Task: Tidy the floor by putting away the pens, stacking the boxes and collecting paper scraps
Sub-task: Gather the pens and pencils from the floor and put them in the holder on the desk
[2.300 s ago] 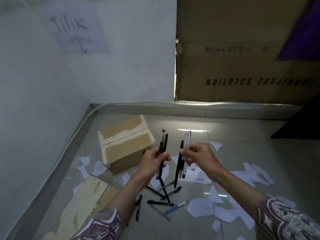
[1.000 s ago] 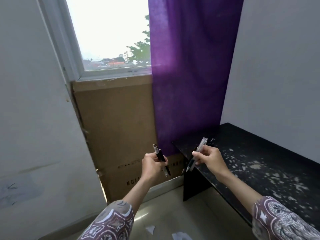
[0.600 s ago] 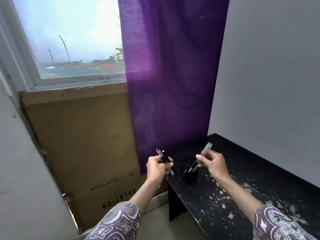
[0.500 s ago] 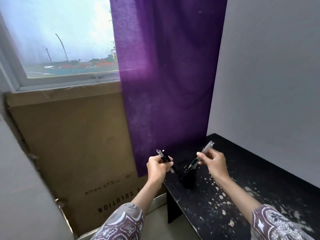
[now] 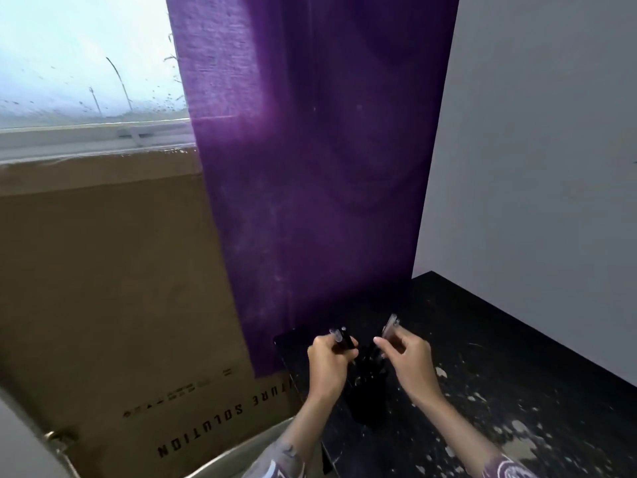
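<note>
Hands both over black table (image 5: 510, 367), each curled round pens. Left hand (image 5: 325, 365) grips dark pens (image 5: 345, 340), tops sticking up above knuckles, tilted slightly left. Right hand (image 5: 408, 362) pinches clear/silver pens (image 5: 389, 328) btwn thumb & fingers, tops leaning up-right. Black holder (image 5: 367, 388) sits on table btwn the two hands, just below them; pen tips point down toward it. Purple curtain (image 5: 310, 167) hangs beyond hands, cardboard box (image 5: 113, 288) to left of left hand under window (image 5: 86, 63)

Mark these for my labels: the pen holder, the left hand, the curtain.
pen holder (image 5: 367, 398), head view, dark front wall.
left hand (image 5: 327, 365), head view, back of hand.
curtain (image 5: 310, 167), head view, middle of cloth.
</note>
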The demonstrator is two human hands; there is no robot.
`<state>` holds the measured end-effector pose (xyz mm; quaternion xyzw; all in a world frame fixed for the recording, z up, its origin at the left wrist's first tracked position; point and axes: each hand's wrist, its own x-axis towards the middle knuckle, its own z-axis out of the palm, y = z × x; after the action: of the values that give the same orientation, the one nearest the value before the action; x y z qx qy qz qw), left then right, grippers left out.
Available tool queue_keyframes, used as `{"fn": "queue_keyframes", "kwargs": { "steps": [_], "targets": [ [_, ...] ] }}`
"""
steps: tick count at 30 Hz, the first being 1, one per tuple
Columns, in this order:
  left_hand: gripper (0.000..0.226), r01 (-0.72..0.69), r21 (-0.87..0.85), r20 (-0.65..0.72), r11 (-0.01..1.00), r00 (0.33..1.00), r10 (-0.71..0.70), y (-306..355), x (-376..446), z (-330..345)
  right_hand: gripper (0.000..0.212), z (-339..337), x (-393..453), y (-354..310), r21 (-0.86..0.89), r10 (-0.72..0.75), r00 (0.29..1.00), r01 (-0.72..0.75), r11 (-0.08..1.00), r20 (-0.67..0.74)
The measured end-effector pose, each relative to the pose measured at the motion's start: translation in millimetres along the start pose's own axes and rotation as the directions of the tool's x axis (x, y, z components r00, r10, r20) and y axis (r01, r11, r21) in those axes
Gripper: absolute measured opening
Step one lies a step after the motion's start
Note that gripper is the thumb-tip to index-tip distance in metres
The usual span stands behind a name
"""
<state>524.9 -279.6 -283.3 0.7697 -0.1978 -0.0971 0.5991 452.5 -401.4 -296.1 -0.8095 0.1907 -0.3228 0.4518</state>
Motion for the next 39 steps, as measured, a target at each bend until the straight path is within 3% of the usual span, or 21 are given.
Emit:
{"fn": "queue_keyframes", "kwargs": {
  "steps": [3,7,12,17,21,26,29,32,35,39],
  "targets": [
    [0.027,0.011,0.048,0.037,0.999,0.999,-0.013,-16.6,8.7,16.2,0.017,6.7,3.8,15.1,0.01,0.006,0.999,-0.006,1.0,0.043],
    [0.021,0.01,0.125,0.047,0.992,0.999,-0.016,-30.2,19.5,26.6,0.015,13.8,4.1,31.7,-0.036,0.05,0.992,-0.046,0.998,0.116],
    [0.047,-0.002,0.197,0.1,0.98,0.995,-0.018,-40.7,24.7,24.1,0.047,14.1,-1.8,42.2,-0.09,0.091,0.989,-0.081,0.993,0.119],
    [0.044,-0.02,0.27,0.107,0.963,0.994,-0.009,-49.4,22.5,16.1,0.05,15.9,-4.6,50.6,-0.151,0.093,0.982,-0.068,0.986,0.165],
    [0.038,-0.031,0.278,0.094,0.96,0.996,0.005,-54.5,16.9,10.0,0.039,13.8,-10.4,50.4,-0.152,0.047,0.997,-0.038,0.988,0.054],
    [0.038,-0.021,0.273,0.079,0.962,0.997,-0.001,-59.2,10.8,4.1,0.064,18.7,-14.9,40.4,-0.195,-0.032,0.998,0.02,0.981,-0.061],
    [0.042,-0.024,0.286,0.086,0.958,0.996,-0.001,-64.1,8.8,0.5,0.063,29.3,-10.1,39.7,-0.414,0.087,0.995,-0.059,0.909,0.048],
    [0.043,-0.024,0.29,0.102,0.957,0.995,-0.006,-67.3,6.9,-2.8,0.057,38.2,-8.8,46.9,-0.622,0.331,0.919,-0.134,0.771,0.212],
    [0.047,-0.014,0.3,0.116,0.954,0.993,-0.022,-69.5,4.7,-6.3,0.067,40.7,-12.3,46.9,-0.567,0.398,0.894,-0.223,0.793,0.205],
    [0.051,0.003,0.302,0.111,0.953,0.993,-0.038,-71.5,2.9,-14.5,0.075,36.8,-16.9,40.9,-0.467,0.31,0.938,-0.207,0.86,0.155]
  ]
}}
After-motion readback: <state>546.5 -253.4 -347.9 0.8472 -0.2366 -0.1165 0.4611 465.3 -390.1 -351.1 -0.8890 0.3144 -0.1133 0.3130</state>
